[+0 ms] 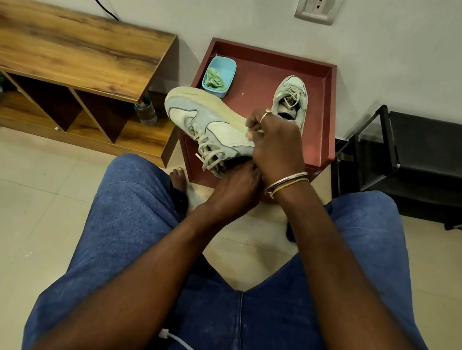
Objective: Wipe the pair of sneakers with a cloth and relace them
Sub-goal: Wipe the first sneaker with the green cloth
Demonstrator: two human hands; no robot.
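- A pale, suede-like held sneaker (pixel 202 114) with a thick cream rubber sole is lying tilted on its side in the centre of the frame. It is hanging over the front left edge of a low red desk (pixel 263 72) with a raised rim.
- Its flat, off-white laces (pixel 212 153) are running loosely threaded toward the lower edge of the shoe.
- The left hand (pixel 234 189) is reaching up from the lower left. Its fingers are curling around the heel end from beneath and gripping it.
- The right hand (pixel 278 148), wearing a ring and thin metal bangles (pixel 286 183), is arching over the sneaker's rear side. Its fingers are bunching tightly, pinching a small pale cloth (pixel 253 132) against the shoe.
- The second sneaker (pixel 292 98) is standing upright and laced on the desk, upper right of centre, partly behind the right hand.
- A rounded blue plastic tub (pixel 226 69) is sitting at the desk's back left, holding crumpled green wipes (pixel 214 77).
- A wood-grain shelf unit (pixel 67 43) is filling the upper left, and a black rack (pixel 425 155) is standing at the right.
- Blue denim jeans (pixel 133 221) are covering the lower frame above a glossy tiled floor (pixel 24 181).
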